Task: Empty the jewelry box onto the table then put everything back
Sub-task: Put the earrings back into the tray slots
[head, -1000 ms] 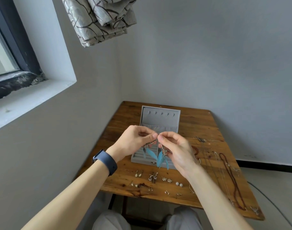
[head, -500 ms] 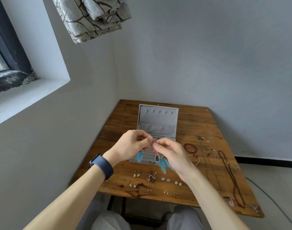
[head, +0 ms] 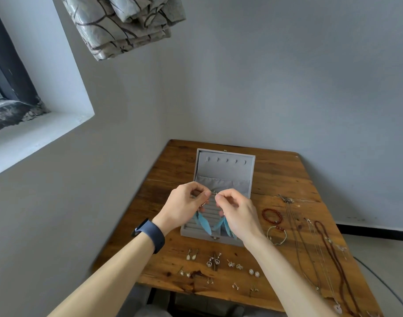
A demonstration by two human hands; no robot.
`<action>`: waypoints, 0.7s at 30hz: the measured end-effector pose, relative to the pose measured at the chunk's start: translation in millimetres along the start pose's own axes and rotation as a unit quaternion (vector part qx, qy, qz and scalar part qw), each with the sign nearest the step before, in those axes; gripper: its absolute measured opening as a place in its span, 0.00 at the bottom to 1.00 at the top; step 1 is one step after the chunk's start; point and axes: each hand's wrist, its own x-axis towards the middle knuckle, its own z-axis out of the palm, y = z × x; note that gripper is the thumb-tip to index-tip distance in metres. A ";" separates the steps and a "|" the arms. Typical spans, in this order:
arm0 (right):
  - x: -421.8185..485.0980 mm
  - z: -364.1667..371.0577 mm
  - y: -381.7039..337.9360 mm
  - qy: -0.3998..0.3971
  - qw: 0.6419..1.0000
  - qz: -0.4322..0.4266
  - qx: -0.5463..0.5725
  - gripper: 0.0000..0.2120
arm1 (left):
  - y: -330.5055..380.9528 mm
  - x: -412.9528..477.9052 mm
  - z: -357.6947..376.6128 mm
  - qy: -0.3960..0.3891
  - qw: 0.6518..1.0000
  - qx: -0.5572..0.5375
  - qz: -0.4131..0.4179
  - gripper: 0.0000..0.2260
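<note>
wide plank table (head: 283, 177), worn and knotty, and on it the grey velvet jewelry box (head: 225, 165) with its lid propped open behind the hands and its ridged tray right underneath them. left hand (head: 184, 210) and right hand (head: 238, 213) are raised level over that tray, fingertips nearly meeting, each pinching thumb to forefinger on the wire top of one of the blue feather earrings (head: 202, 223), other fingers curled in. whether the hooks are tangled, can't tell. the feathers hang long axis straight down, tips brushing the tray, so i'd say either hand is equally close and the move is simply downward. right of the right hand: long thin necklaces (head: 331, 245). just beside that wrist, a red bead bracelet (head: 272, 215). nearer than both wrists, rows of tiny earrings (head: 213, 261).
</note>
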 end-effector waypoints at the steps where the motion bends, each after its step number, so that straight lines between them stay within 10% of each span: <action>1: 9.7 1.1 0.6 0.002 1.000 0.003 -0.007 0.05 | -5.8 8.9 -2.1 0.008 1.000 -0.005 -0.017 0.06; 11: 137.5 28.2 15.3 0.011 0.997 0.080 -0.004 0.04 | -51.4 146.7 -15.3 -0.009 0.971 -0.064 -0.230 0.41; 21: 187.8 51.4 25.1 0.056 0.982 0.163 0.078 0.07 | -70.8 184.6 -28.7 -0.118 0.948 -0.138 -0.261 0.24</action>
